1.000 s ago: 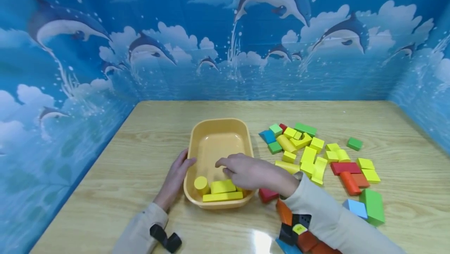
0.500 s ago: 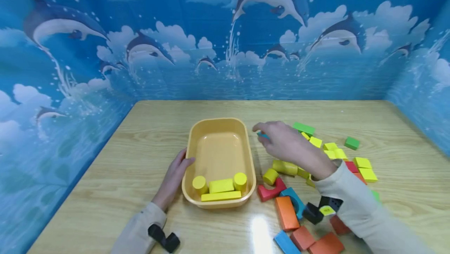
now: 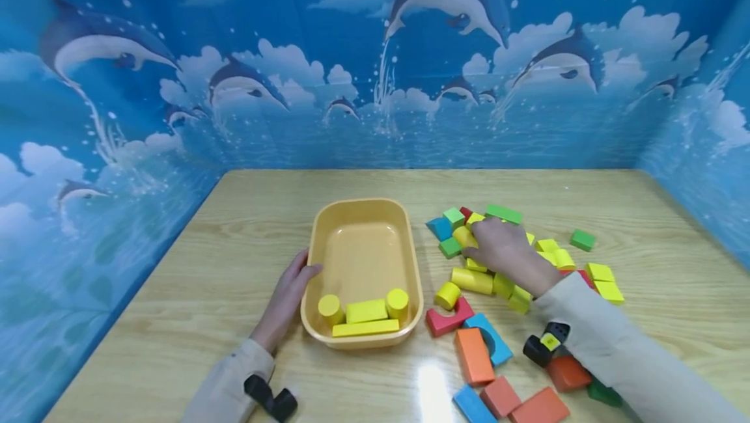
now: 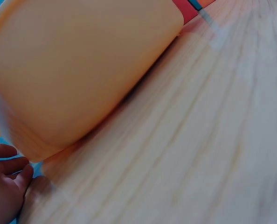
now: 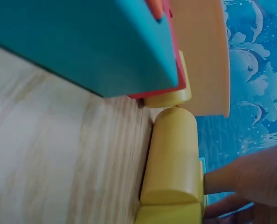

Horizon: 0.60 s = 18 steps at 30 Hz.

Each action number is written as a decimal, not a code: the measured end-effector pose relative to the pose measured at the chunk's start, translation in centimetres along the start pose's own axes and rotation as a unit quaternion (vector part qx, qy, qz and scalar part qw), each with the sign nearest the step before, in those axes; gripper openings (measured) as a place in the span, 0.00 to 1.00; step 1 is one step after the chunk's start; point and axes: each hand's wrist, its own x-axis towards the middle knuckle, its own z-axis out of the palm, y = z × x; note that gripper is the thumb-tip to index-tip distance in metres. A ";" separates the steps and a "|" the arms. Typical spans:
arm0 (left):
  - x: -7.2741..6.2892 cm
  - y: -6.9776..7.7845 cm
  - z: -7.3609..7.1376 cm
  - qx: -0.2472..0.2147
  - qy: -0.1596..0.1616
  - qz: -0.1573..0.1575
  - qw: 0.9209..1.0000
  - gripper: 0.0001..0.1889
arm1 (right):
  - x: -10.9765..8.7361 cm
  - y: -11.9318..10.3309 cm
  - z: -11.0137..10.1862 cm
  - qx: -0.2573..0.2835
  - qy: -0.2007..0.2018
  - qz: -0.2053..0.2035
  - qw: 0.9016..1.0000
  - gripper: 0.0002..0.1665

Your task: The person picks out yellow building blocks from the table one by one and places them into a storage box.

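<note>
My left hand (image 3: 288, 291) holds the left side of a tan plastic bin (image 3: 361, 204), its thumb over the rim. In the left wrist view, the fingers lie at the corner of the bin (image 4: 82, 70). Inside the bin, at its near end, are two upright yellow cylinders (image 3: 397, 304), a yellow block (image 3: 366, 310) and a long yellow bar (image 3: 366, 328). My right hand (image 3: 505, 248) reaches down into a pile of yellow blocks, fingertips by a yellow cylinder (image 3: 464, 237). Its grip is hidden in the head view. In the right wrist view, its fingers are behind a lying yellow half-round block (image 5: 173, 156).
Right of the bin, a red arch block (image 3: 448, 320), a blue arch block (image 3: 489, 338) and an orange block (image 3: 474, 356) lie close together. A blue triangular block (image 3: 439, 228) and a green block (image 3: 583, 239) lie farther back. A dolphin-print backdrop (image 3: 351, 84) surrounds the wooden table (image 3: 258, 215).
My right hand has left the bin, passed over the blue triangular block and come down right of it among the yellow blocks. The left hand stays on the bin.
</note>
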 end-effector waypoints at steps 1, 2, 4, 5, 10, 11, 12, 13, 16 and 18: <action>0.0 0.0 0.0 -0.001 -0.001 0.000 1.000 0.27 | 0.1 -0.1 0.0 -0.004 0.001 0.003 1.000 0.16; 0.0 0.0 0.0 -0.002 -0.001 0.002 1.000 0.27 | 0.1 -0.2 0.0 -0.004 -0.001 0.005 1.000 0.17; 0.0 0.0 0.1 -0.001 -0.002 0.001 1.000 0.27 | 0.2 -0.3 0.0 -0.004 -0.004 0.011 1.000 0.19; 0.1 -0.1 0.1 0.000 -0.001 0.000 1.000 0.27 | 0.2 -0.4 0.0 -0.005 -0.007 0.013 1.000 0.19; 0.1 0.0 0.1 0.005 0.000 -0.003 1.000 0.27 | -0.2 -1.4 -1.5 -0.001 -0.009 0.030 1.000 0.14; 0.1 0.0 0.1 0.007 0.000 -0.002 1.000 0.27 | -0.4 -1.8 -2.0 0.005 -0.002 0.029 1.000 0.14; 0.1 0.0 0.1 0.007 0.000 0.000 1.000 0.27 | -0.5 -2.3 -2.5 0.014 0.006 0.022 1.000 0.15; 0.1 0.0 0.1 0.008 0.000 0.002 1.000 0.27 | -0.7 -2.9 -3.0 0.028 0.013 0.010 0.999 0.16; 0.1 0.0 0.0 0.011 0.003 0.003 1.000 0.28 | -1.1 -5.3 -4.0 0.093 0.032 -0.068 0.993 0.18; 0.1 0.0 0.0 0.009 0.003 -0.001 1.000 0.28 | -1.1 -7.1 -4.1 0.129 0.039 -0.141 0.981 0.17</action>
